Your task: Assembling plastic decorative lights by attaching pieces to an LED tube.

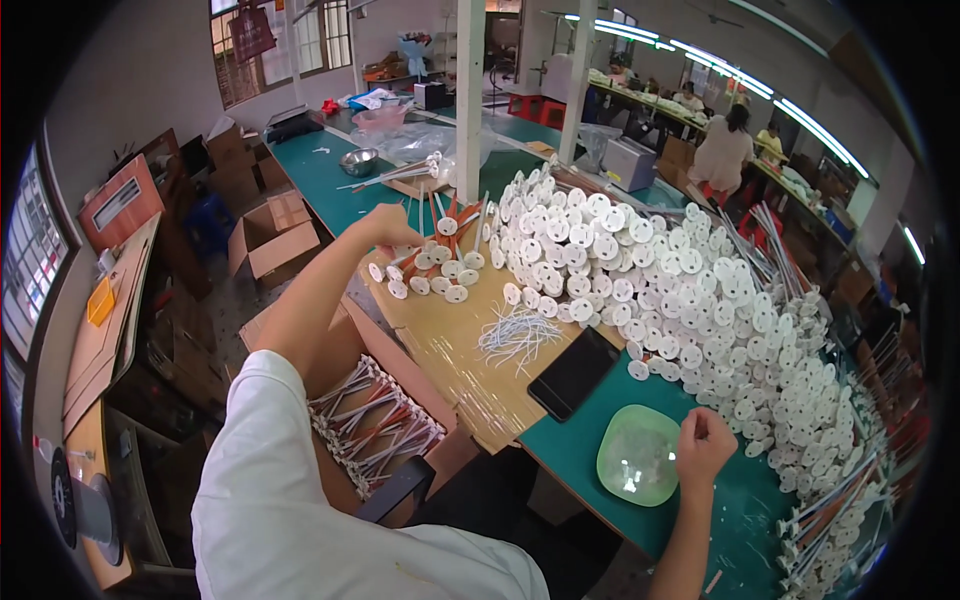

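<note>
Reaching left hand (388,228) closed on disc-tipped rods (430,262), right hand (703,445) curled by green dish (638,456), contents not discernible, phone (574,373) lain between.

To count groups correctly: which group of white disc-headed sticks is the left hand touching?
The small row of white disc-headed sticks on the wooden board, beside the left hand.

Bright, even light from the long white ceiling tube lamps (812,112) and windows — soft shadows, edges bend into black corners.
</note>
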`<state>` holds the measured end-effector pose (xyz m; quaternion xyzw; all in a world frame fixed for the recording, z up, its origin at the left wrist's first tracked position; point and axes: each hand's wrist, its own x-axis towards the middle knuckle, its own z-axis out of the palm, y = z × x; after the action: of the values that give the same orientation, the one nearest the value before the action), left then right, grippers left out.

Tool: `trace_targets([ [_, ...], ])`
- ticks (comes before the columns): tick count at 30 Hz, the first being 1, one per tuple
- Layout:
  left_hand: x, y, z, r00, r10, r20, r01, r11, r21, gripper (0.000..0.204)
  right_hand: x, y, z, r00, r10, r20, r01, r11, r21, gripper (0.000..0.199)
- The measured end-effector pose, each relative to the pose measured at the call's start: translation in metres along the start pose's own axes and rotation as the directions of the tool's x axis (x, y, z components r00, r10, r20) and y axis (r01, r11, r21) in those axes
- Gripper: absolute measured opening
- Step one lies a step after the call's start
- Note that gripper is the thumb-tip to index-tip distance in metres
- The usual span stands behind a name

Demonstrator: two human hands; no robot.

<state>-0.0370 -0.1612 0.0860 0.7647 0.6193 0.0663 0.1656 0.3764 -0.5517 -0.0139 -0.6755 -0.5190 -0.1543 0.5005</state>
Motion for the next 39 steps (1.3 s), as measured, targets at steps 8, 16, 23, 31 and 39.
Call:
trace_targets([
  [8,0.036,-0.005,0.036,0.989,0.099,-0.106,-0.066,0.959,0.276,0.051,0.002,0.005,0.007,0.999,0.030,0.020,-0.030,0.999,-0.014,0.003],
  [16,-0.016,0.021,0.025,0.972,0.185,-0.143,-0.139,0.949,0.283,0.052,0.002,0.000,0.003,1.000,0.023,0.020,-0.022,0.999,-0.032,0.003],
  [23,0.025,0.004,0.040,0.969,0.147,-0.201,-0.105,0.973,0.206,0.050,0.003,0.001,0.005,0.992,0.057,0.111,-0.056,0.998,-0.011,0.003],
  [31,-0.100,0.181,0.098,0.534,0.373,-0.759,-0.815,0.466,-0.345,0.022,0.009,0.021,-0.006,0.980,0.161,0.121,-0.151,0.985,-0.089,0.008],
  [39,-0.113,0.294,0.227,-0.015,0.609,-0.793,-0.997,-0.067,-0.032,0.025,0.002,0.000,-0.069,0.976,0.163,0.146,-0.094,0.915,-0.391,0.015],
])
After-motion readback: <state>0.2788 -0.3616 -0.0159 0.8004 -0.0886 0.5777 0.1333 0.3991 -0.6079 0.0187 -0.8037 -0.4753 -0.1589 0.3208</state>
